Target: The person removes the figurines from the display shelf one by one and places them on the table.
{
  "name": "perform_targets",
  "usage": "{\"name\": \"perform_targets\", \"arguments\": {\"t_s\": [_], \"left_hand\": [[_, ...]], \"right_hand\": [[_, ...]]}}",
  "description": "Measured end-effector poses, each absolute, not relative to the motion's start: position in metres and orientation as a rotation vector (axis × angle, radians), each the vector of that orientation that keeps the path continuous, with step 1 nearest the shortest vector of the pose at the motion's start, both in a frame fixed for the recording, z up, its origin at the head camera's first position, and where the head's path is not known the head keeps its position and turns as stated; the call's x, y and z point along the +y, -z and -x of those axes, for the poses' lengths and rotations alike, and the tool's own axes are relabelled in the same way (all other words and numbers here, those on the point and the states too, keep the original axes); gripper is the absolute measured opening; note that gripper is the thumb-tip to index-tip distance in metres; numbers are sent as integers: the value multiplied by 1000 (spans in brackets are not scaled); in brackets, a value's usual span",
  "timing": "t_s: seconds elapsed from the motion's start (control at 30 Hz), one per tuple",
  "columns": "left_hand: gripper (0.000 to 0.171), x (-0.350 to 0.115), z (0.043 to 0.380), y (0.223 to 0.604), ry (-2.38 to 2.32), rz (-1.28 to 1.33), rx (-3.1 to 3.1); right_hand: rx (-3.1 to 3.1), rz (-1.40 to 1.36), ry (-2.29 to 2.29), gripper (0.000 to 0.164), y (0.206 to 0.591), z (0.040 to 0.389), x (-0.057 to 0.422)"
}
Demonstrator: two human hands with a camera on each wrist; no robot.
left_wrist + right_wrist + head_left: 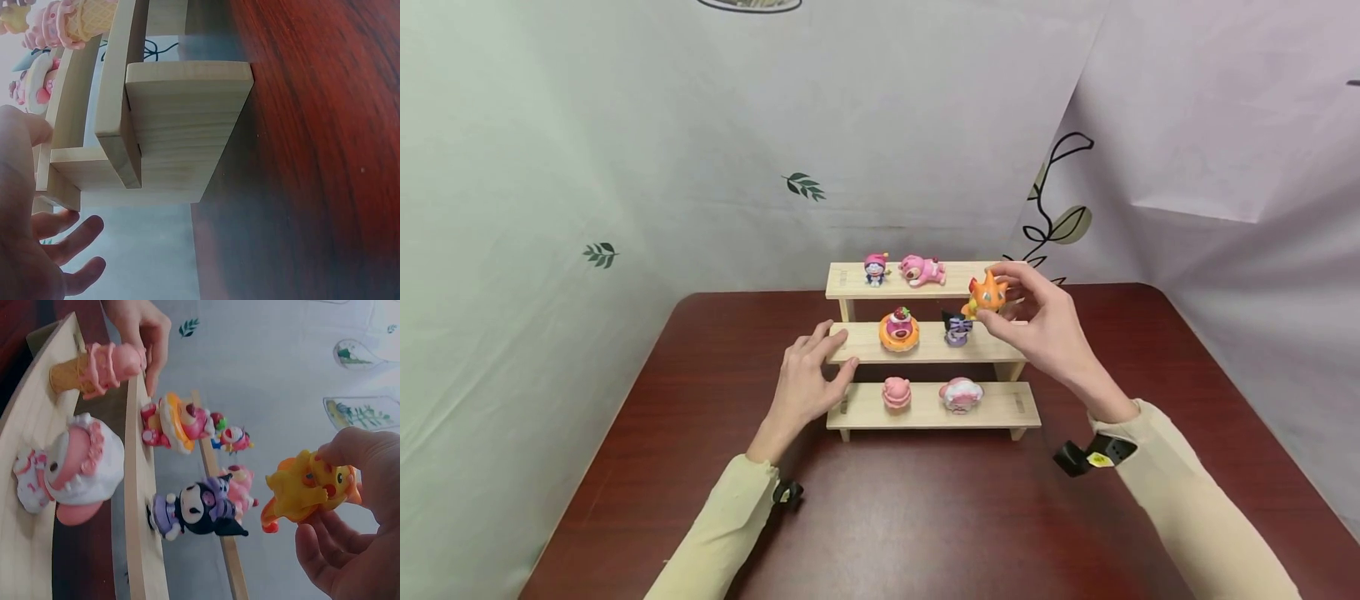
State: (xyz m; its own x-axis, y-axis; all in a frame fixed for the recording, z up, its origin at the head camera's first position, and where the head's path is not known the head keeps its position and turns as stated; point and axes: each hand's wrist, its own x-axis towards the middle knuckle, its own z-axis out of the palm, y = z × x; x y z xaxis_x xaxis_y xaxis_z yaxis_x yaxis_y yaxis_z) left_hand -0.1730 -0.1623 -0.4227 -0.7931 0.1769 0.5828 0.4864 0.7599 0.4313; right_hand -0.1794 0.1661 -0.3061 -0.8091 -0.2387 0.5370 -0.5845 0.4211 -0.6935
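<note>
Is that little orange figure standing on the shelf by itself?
No, the right wrist view shows the right hand holding the orange figure in the air, apart from the wooden shelf.

Pale cloth (940, 100) hangs behind the table (880, 517) and along both its sides, creased on the right. Small green leaf sprigs (808, 188) are printed on it, with a tall black-outlined vine (1071, 225) farther right and, in the right wrist view, leafy bottle shapes (364, 415). The table is dark reddish-brown, with streaky grain and rounded far corners. Soft light leaves a dull sheen on its top
</note>
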Motion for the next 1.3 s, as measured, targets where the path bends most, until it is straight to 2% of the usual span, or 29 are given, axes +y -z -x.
{"name": "perform_targets", "arguments": {"t_s": [1.3], "left_hand": [[48,-163,174,422,797,488,-2439]], "right_hand": [[-2272,-850,-1444,54,328,121,136]]}}
